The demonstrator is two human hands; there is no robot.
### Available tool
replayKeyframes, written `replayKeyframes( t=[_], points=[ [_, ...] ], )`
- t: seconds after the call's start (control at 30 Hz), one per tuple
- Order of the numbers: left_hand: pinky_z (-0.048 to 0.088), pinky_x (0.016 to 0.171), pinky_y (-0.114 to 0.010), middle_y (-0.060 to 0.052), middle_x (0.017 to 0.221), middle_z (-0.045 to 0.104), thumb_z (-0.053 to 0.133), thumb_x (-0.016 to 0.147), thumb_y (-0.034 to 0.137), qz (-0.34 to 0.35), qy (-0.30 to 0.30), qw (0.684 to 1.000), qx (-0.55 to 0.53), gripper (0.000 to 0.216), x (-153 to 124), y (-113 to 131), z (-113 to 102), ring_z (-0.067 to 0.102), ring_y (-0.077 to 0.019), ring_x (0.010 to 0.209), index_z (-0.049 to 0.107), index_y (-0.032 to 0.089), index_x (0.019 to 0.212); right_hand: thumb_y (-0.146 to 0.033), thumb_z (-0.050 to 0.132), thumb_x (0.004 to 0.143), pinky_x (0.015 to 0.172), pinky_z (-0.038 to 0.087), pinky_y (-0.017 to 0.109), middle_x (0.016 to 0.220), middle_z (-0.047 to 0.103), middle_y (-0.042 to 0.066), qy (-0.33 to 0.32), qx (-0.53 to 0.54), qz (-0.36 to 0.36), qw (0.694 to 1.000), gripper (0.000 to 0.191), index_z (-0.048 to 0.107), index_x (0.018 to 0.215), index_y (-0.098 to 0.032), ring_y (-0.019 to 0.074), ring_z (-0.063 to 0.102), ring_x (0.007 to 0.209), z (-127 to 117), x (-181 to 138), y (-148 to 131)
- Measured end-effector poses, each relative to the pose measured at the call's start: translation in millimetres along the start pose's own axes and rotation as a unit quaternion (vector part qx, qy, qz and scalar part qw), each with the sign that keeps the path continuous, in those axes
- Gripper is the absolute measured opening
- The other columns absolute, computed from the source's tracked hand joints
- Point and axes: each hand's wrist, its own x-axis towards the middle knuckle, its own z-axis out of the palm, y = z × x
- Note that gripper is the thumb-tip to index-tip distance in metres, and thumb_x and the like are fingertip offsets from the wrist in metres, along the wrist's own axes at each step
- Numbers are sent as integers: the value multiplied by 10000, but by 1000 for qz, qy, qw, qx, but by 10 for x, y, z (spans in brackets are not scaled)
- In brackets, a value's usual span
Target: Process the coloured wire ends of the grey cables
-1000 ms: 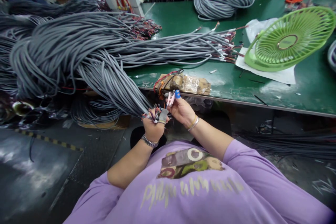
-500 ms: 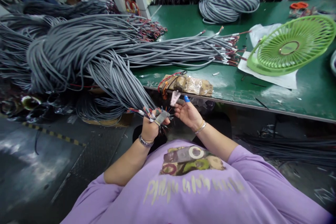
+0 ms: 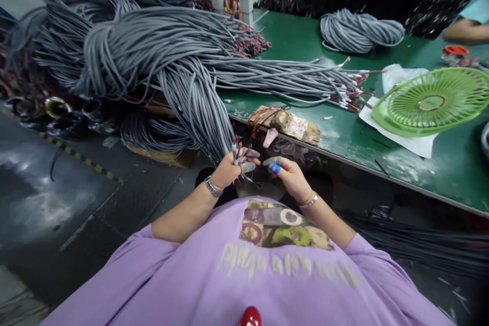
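A thick bundle of grey cables hangs from the green table down toward my lap. My left hand is closed round the bundle's end, where stripped coloured wire tips stick up between taped fingers. My right hand sits just to the right, apart from the bundle, with a blue cap on one finger and grey tape on another. Its fingers are curled in a pinch; what they hold is too small to make out. Both wrists wear bracelets.
A second sheaf of grey cables lies across the table, with a coil behind. A green fan lies on white paper at right. A taped brown block sits on the table edge. Another person's arm rests far right.
The view has swung left and dipped. My right hand has dropped from beside the pink clip to level with my left hand. My left hand keeps its hold on the cable ends.
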Motion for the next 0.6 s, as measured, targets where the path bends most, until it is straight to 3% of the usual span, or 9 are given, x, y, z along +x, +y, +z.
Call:
replayKeyframes(
  t=[0.17, 0.3, 0.43, 0.5, 0.6],
  points=[
    [568, 789, -330, -83, 909, 723, 785, 643, 212, 66, -45, 992, 102, 297, 28, 14, 52, 698, -206, 837, 694, 161, 921, -337, 777, 730, 740, 479, 313, 810, 650, 16, -51, -90, -77, 992, 335, 705, 1036, -222, 162, 568, 727, 240, -65, -317],
    [536, 902, -364, -50, 965, 716, 754, 657, 180, 101, -55, 977, 177, 280, 4, 101, 54, 678, -223, 936, 705, 189, 932, -350, 758, 750, 840, 478, 367, 852, 672, 46, -39, -153, -131, 979, 181, 735, 877, -223, 207, 594, 814, 345, -40, -467],
    [567, 853, -360, -77, 905, 720, 843, 572, 162, 45, -68, 995, 55, 333, -89, 264, 43, 702, -247, 921, 709, 180, 877, -412, 720, 785, 806, 492, 371, 840, 675, 44, 4, -120, -127, 985, 198, 727, 871, -234, 202, 601, 789, 345, -51, -411],
    [589, 793, -369, -96, 869, 723, 877, 543, 175, 6, -35, 999, -18, 385, -158, 361, 12, 716, -267, 899, 707, 171, 888, -453, 723, 773, 753, 499, 354, 807, 668, 37, 49, -99, -109, 988, 232, 717, 852, -235, 198, 601, 770, 286, -57, -353],
    [593, 652, -313, -127, 887, 730, 881, 574, 255, -2, 30, 997, -66, 431, -273, 502, -107, 728, -276, 861, 699, 151, 952, -482, 738, 751, 687, 492, 322, 760, 648, 27, 113, -91, -109, 983, 264, 705, 832, -233, 178, 588, 728, 133, -51, -296]
  ],
)
